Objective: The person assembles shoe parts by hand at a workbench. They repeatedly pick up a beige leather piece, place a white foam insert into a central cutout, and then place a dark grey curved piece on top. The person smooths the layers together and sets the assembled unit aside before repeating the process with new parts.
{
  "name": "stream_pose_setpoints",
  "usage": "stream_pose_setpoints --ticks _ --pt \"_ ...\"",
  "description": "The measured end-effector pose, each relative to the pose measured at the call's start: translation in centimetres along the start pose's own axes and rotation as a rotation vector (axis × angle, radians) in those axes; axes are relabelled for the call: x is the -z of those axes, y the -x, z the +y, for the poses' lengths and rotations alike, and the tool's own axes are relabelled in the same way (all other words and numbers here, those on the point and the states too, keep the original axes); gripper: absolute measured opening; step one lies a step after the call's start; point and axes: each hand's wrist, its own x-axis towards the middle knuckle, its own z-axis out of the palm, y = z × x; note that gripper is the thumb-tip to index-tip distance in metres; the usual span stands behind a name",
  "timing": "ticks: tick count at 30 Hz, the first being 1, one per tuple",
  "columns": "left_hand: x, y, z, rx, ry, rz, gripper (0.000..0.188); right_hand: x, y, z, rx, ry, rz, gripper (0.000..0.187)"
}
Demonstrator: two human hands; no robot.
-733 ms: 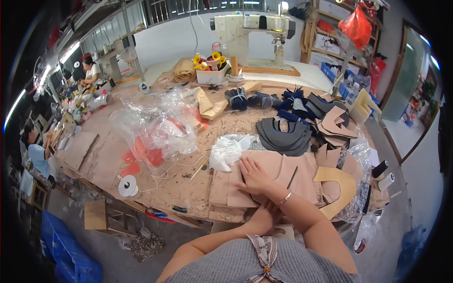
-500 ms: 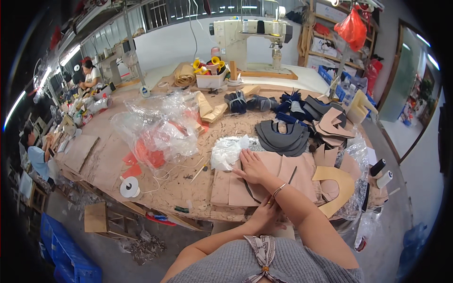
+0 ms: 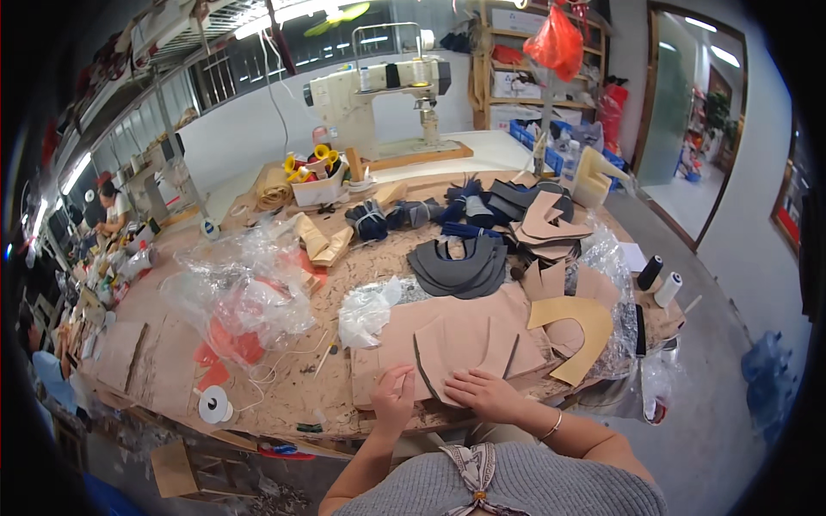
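Observation:
A beige cut piece with dark strips along its curved sides (image 3: 469, 340) lies over wider flat beige sheets (image 3: 387, 344) at the table's near edge. My right hand (image 3: 483, 396) rests flat on the lower part of this piece, fingers stretched out and palm down. Beside its lower left side, my left hand (image 3: 394, 399) is raised over the sheets with fingers curled together; whether anything small is between them is hidden. A yellow-tan curved template (image 3: 594, 331) lies to the right, next to more beige cut pieces (image 3: 594, 285). Crumpled white plastic (image 3: 368, 311) touches the sheets' upper left.
Dark grey curved pieces (image 3: 460, 267) are stacked beyond the sheets. Clear plastic film (image 3: 232, 279) covers the table's left part, near a white spool (image 3: 215, 404). Thread cones (image 3: 668, 290) stand at the right edge. A sewing machine (image 3: 344, 107) stands at the back.
My right hand has drawn back toward me from the upper sheets onto the dark-edged piece. My left hand has come out from beneath my right arm to the left. The view has swung right.

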Motion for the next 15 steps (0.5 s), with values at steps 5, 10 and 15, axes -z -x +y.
stream_pose_setpoints --ticks 5,10,15 --pt "-0.8 0.1 0.3 -0.052 -0.139 -0.083 0.01 10.0 -3.6 6.7 -0.295 -0.181 0.546 0.035" --pt "-1.4 -0.4 0.3 -0.254 -0.37 -0.241 0.012 16.9 -9.2 14.1 -0.261 0.059 0.853 0.041" --pt "-1.6 -0.5 -0.2 -0.236 -0.386 -0.236 0.012 11.5 -10.4 21.4 -0.273 0.441 0.803 0.04"
